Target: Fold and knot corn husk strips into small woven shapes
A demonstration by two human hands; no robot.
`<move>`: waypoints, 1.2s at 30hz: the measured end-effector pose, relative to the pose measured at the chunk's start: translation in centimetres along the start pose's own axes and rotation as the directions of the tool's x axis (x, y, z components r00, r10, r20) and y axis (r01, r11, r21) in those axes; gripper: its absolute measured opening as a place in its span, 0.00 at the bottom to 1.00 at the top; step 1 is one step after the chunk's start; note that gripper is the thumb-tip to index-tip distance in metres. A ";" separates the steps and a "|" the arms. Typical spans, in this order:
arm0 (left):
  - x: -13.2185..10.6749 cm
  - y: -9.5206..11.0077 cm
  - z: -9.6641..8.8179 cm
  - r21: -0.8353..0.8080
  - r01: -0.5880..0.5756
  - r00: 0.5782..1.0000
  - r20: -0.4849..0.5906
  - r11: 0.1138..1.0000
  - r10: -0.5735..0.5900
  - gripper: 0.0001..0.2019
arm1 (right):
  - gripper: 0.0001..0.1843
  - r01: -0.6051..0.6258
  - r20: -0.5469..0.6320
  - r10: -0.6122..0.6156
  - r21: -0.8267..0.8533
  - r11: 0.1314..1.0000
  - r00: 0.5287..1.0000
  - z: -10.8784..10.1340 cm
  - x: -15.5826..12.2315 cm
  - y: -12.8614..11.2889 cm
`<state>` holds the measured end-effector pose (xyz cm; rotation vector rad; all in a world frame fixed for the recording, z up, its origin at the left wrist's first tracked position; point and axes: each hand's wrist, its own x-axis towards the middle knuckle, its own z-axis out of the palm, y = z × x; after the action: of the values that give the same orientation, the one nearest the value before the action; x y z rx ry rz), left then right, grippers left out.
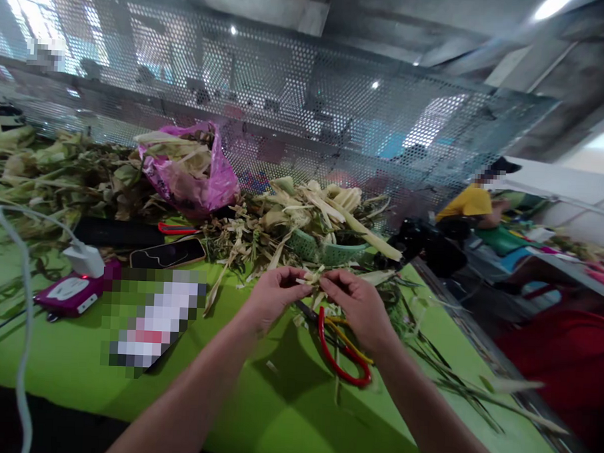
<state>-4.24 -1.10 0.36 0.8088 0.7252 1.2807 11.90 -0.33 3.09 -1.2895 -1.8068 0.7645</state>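
Observation:
My left hand (280, 291) and my right hand (353, 301) meet over the green table, thumbs and fingers pinched on a small pale piece of corn husk (314, 278) between them. Its exact shape is too small to make out. Just below my hands lie scissors (343, 362) with red handles, partly hidden by my right hand and wrist. A yellow-handled tool (350, 337) lies against them. Right behind my hands stands a green basket (326, 249) heaped with dry corn husks (323, 204).
A pink plastic bag (219, 176) of husks stands behind, left of the basket. Phones (168, 254), a purple power strip (74, 290) and a white cable (24, 348) occupy the left. A perforated metal screen (287, 99) closes the back. A person in yellow (466, 203) sits far right.

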 end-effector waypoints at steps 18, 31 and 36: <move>0.2 -0.5 -0.5 0.002 -0.040 0.999 -0.023 0.999 0.040 0.15 | 0.12 0.029 -0.040 -0.029 -0.004 1.000 0.999 0.7 -0.8 0.8; 0.0 0.3 -0.6 0.238 -0.086 0.995 0.077 0.967 0.070 0.10 | 0.11 0.309 0.046 -0.340 -0.543 0.781 0.939 0.4 -1.3 0.1; 0.0 0.4 -0.5 0.345 -0.110 0.994 0.027 0.932 0.107 0.14 | 0.12 0.381 0.121 -0.407 -0.653 0.654 0.905 0.5 -1.3 0.4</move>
<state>-4.88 -0.96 0.44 1.1530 0.9257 1.2641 11.97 -1.45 2.18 -1.2236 -2.3275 -0.1952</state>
